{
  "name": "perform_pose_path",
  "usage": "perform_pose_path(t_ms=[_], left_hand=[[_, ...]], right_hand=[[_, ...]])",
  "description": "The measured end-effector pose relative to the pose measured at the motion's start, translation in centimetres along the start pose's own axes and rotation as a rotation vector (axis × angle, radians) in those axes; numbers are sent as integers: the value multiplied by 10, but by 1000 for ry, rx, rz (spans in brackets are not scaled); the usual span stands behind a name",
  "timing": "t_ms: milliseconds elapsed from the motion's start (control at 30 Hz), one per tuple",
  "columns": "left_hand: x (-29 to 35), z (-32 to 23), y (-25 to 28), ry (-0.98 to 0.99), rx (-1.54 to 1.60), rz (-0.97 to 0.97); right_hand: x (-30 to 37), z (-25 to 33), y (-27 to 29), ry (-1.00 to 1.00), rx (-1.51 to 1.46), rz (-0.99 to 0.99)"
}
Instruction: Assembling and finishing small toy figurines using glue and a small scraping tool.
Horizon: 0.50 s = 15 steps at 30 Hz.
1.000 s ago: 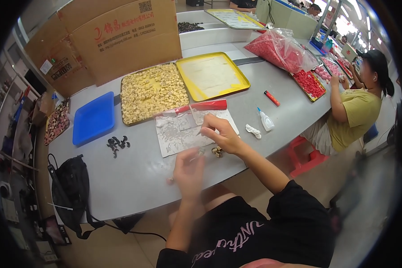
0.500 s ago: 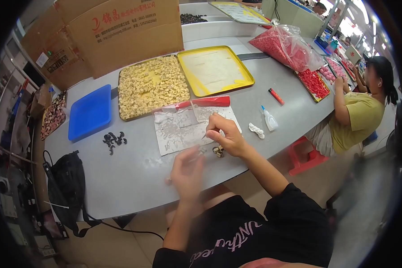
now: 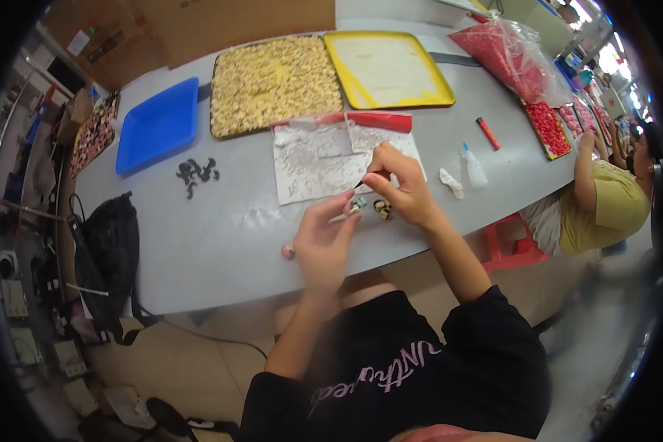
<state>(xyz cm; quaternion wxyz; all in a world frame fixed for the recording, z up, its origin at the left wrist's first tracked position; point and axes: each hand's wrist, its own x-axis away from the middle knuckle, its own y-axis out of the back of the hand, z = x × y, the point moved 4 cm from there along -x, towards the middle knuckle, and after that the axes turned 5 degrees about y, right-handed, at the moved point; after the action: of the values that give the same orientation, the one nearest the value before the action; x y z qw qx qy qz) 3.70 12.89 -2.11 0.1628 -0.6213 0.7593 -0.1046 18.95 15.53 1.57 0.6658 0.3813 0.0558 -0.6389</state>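
Note:
My left hand (image 3: 325, 239) is closed in a pinch on a small pale-and-dark piece (image 3: 355, 208), too small to name. Between the fingers of my right hand (image 3: 404, 184) is a thin pointed tool with a dark end (image 3: 359, 184). Its tip comes close to the small piece; whether they touch I cannot tell. Both hands are over the near edge of a white, smeared board (image 3: 298, 177). Just below my right hand lies a little cluster of black-and-cream pieces (image 3: 382, 209). A small pinkish round piece (image 3: 288, 252) sits beside my left wrist.
Behind the board stand a tray of cream pieces (image 3: 272, 85) and a yellow-rimmed tray (image 3: 449, 99). A blue tray (image 3: 158, 125) and dark curved bits (image 3: 196, 173) lie left. Rightward are a white bottle (image 3: 475, 171), crumpled tissue (image 3: 451, 183), a red tube (image 3: 488, 134) and a co-worker (image 3: 615, 199).
The head view has shifted, so the table things sit higher in it. My left hand, blurred before, has come up beside the tool in my right hand, and the small piece shows more clearly.

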Motion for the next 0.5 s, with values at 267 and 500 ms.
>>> perform_pose_path(t_ms=[267, 500], left_hand=[[-2, 0, 6, -44, -34, -32], [-4, -3, 4, -160, -146, -28]], right_hand=[[-1, 11, -2, 214, 160, 58], [-5, 20, 1, 289, 281, 3]])
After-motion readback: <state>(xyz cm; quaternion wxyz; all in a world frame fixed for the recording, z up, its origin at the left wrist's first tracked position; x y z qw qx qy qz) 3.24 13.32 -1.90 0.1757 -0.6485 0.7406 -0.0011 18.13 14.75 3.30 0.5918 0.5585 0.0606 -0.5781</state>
